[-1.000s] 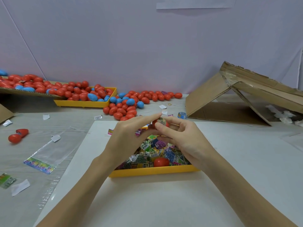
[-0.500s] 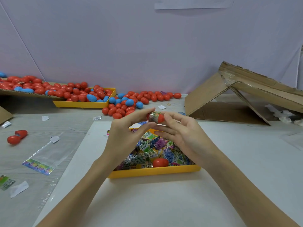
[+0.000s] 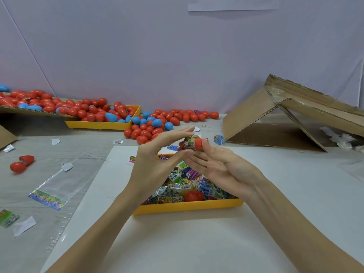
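Both hands meet above the far end of the yellow tray (image 3: pixel 187 207), sharing one red egg (image 3: pixel 198 143) with a printed wrapper round its middle. The left hand (image 3: pixel 155 162) keeps its fingers long and nearly straight, forefinger over the egg and thumb beneath it, pinching lightly. The right hand (image 3: pixel 222 168) lies palm up with fingers spread and loose; its thumb presses the egg's right end against the forefinger.

The wrapper shows green, white and dark print, too small to read. Below the fingers, the tray's packets (image 3: pixel 183 184) show barcodes and bright panels, none legible, with a loose red egg half (image 3: pixel 194 195) among them.

Just right of the fingertips sits a small blue packet (image 3: pixel 218 139), and beyond it a cardboard box (image 3: pixel 285 119). Behind and to the left of the fingers lies a heap of red and blue eggs (image 3: pixel 153 125). Nearer the person than the wrists, the white board (image 3: pixel 177 243) gives bare, flat room.
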A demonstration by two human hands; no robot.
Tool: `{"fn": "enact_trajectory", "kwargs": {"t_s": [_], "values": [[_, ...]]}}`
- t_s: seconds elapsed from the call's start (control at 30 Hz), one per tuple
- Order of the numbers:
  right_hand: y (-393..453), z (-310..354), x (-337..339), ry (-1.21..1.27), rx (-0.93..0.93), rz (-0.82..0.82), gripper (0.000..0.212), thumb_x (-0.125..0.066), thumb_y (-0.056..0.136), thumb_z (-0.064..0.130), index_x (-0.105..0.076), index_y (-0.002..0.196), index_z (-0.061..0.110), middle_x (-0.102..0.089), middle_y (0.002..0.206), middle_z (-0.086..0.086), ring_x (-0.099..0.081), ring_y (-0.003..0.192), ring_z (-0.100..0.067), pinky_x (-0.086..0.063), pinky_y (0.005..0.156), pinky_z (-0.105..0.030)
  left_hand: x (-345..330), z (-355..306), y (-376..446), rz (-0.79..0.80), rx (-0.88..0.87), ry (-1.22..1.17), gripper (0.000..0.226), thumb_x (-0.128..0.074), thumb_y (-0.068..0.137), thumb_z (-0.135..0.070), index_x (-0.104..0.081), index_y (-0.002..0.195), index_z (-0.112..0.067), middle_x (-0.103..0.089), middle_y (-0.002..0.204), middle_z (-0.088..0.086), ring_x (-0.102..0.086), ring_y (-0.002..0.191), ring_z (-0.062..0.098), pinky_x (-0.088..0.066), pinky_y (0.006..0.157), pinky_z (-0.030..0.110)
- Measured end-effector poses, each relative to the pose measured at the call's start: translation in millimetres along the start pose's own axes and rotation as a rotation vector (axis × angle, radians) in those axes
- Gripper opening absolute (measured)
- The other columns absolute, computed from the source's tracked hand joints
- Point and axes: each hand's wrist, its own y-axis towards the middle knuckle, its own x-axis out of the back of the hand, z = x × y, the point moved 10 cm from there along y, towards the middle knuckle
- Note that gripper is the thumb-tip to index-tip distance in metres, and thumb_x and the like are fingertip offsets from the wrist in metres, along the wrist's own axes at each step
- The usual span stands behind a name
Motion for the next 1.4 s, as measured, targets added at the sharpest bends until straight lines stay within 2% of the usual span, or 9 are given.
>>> {"fn": "enact_trajectory", "kwargs": {"t_s": [0.17, 0.5, 0.67, 0.9, 0.97, 1.07, 1.2, 1.3, 1.4], "values": [[-2, 3, -2, -0.018, -0.005, 0.01, 0.04, -0.067, 0.091, 0.022, -0.073, 0.12, -0.004, -0.066, 0.134, -0.026, -0.065, 0.126, -0.032, -0.056, 0.099, -0.033, -1, -2, -1, -0.002, -0.005, 0.003, 0.043, -0.076, 0.09, -0.014, -0.068, 0.132, -0.013, -0.068, 0.135, -0.008, -0.06, 0.131, 0.008, -0.048, 0.107, 0.023], [-5, -1, 4, -0.02, -0.053, -0.114, 0.027, -0.065, 0.095, 0.03, -0.081, 0.099, 0.008, -0.073, 0.115, -0.021, -0.072, 0.109, -0.031, -0.058, 0.097, -0.039, -2, -1, 1, 0.044, 0.036, 0.019, 0.041, -0.079, 0.088, -0.03, -0.066, 0.127, -0.026, -0.071, 0.12, -0.013, -0.066, 0.118, 0.016, -0.051, 0.098, 0.023], [-4, -10, 13, -0.003, -0.094, -0.201, 0.055, -0.061, 0.099, 0.03, -0.055, 0.143, -0.002, -0.066, 0.092, -0.014, -0.068, 0.087, -0.025, -0.057, 0.088, -0.04, -3, -10, -1, -0.002, -0.061, 0.202, 0.034, -0.08, 0.088, -0.023, -0.07, 0.118, -0.012, -0.073, 0.111, -0.006, -0.067, 0.11, 0.007, -0.048, 0.096, 0.016], [-2, -8, 18, -0.003, -0.069, -0.206, 0.054, -0.068, 0.094, 0.025, -0.053, 0.142, 0.004, -0.065, 0.122, -0.023, -0.068, 0.11, -0.033, -0.06, 0.09, -0.04, -6, -19, -3, -0.022, -0.2, 0.417, 0.039, -0.081, 0.085, -0.025, -0.069, 0.119, -0.009, -0.07, 0.114, -0.004, -0.063, 0.11, 0.015, -0.05, 0.097, 0.023], [-2, 3, 18, -0.172, 0.035, -0.228, 0.044, -0.066, 0.097, 0.025, -0.06, 0.136, 0.005, -0.072, 0.124, -0.019, -0.071, 0.114, -0.03, -0.061, 0.088, -0.035, -6, -14, -3, 0.003, -0.156, 0.393, 0.049, -0.078, 0.088, -0.037, -0.064, 0.128, -0.011, -0.065, 0.122, -0.008, -0.061, 0.116, 0.011, -0.048, 0.102, 0.023], [-18, 66, 21, -0.755, 0.467, -0.454, 0.034, -0.073, 0.096, 0.02, -0.062, 0.128, 0.015, -0.075, 0.118, -0.002, -0.074, 0.107, -0.018, -0.059, 0.078, -0.02, 3, -6, -1, -0.036, -0.086, 0.397, 0.048, -0.07, 0.094, -0.043, -0.061, 0.13, -0.014, -0.063, 0.124, -0.01, -0.06, 0.116, 0.007, -0.049, 0.101, 0.022], [-39, 157, 8, -1.43, 0.898, -0.726, 0.04, -0.073, 0.094, 0.008, -0.06, 0.131, 0.017, -0.068, 0.125, 0.005, -0.064, 0.112, -0.005, -0.051, 0.098, -0.018, 8, -1, 2, -0.021, -0.088, 0.474, 0.026, -0.065, 0.099, -0.033, -0.07, 0.113, -0.012, -0.067, 0.112, -0.002, -0.061, 0.108, 0.015, -0.052, 0.094, 0.029], [-35, 221, 33, -1.685, 0.869, -0.994, 0.037, -0.067, 0.098, 0.004, -0.06, 0.133, 0.012, -0.065, 0.128, -0.006, -0.061, 0.116, -0.019, -0.049, 0.105, -0.031, -2, 3, 2, 0.076, -0.105, 0.541, 0.024, -0.06, 0.098, -0.032, -0.073, 0.099, -0.012, -0.067, 0.107, -0.002, -0.061, 0.102, 0.018, -0.056, 0.087, 0.038], [-26, 265, 82, -1.794, 0.589, -1.17, 0.036, -0.062, 0.1, 0.0, -0.057, 0.136, 0.004, -0.063, 0.132, -0.017, -0.059, 0.12, -0.031, -0.048, 0.102, -0.038, -7, 10, -1, 0.144, -0.095, 0.562, 0.025, -0.059, 0.098, -0.035, -0.073, 0.092, -0.015, -0.065, 0.104, -0.006, -0.061, 0.098, 0.016, -0.056, 0.079, 0.041]]}}
